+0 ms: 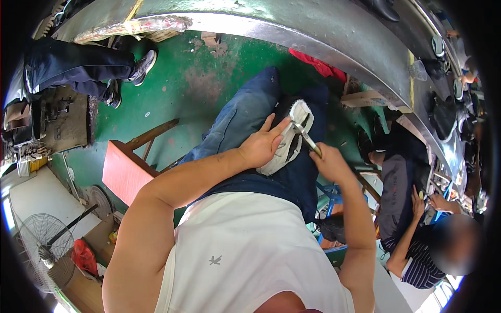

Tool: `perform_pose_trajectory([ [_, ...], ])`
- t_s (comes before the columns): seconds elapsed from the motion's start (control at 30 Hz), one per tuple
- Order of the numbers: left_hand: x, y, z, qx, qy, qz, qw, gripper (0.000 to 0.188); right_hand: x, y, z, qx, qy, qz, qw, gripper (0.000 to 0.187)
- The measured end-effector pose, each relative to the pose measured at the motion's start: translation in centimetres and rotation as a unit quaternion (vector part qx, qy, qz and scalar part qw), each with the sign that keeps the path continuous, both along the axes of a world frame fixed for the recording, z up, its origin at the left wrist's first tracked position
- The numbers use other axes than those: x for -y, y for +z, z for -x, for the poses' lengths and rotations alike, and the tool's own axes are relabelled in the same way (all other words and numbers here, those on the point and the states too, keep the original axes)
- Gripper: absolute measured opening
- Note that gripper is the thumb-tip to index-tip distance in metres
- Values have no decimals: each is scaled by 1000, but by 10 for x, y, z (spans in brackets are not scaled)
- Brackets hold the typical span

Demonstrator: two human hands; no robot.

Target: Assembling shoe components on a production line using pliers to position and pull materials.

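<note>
An unfinished shoe (302,110) lies across my lap with its pale underside up and a ragged whitish edge around the toe. My left hand (263,143) grips the shoe's near-left side, thumb and fingers pressed on the pale underside. In my right hand (332,163) is a pair of metal pincers (307,139), held by the handle end. Their head touches the middle of the underside, close to my left fingertips. The exact shape of the jaws is too small to make out.
A long metal bench (355,60) with dark shoes curves across the far side and right. A red-topped wooden stool (125,172) stands left, beyond a wire fan (44,248). Another person's legs (83,65) are far left; a seated co-worker (417,250) works at right. Red cloth (318,63) lies under the bench.
</note>
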State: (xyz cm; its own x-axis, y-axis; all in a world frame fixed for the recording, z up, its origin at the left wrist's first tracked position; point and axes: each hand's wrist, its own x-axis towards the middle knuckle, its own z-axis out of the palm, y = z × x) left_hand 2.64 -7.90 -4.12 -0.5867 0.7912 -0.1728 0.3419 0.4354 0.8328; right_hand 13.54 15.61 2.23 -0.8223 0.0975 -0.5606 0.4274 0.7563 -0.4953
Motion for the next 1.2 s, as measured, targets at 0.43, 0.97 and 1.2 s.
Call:
perform_pose_trajectory([
  [0.43,-8,15,23,35,-55,67,996,61,-8,22,64,-50,49,-28,997,43],
  [0.97,20,39,-9,220,91,57,970,70,30,9,1,-157,-47,112,980,41],
  [1.2,27,25,-5,192,66,28,979,74,50,14,-16,-173,-49,114,977,41],
])
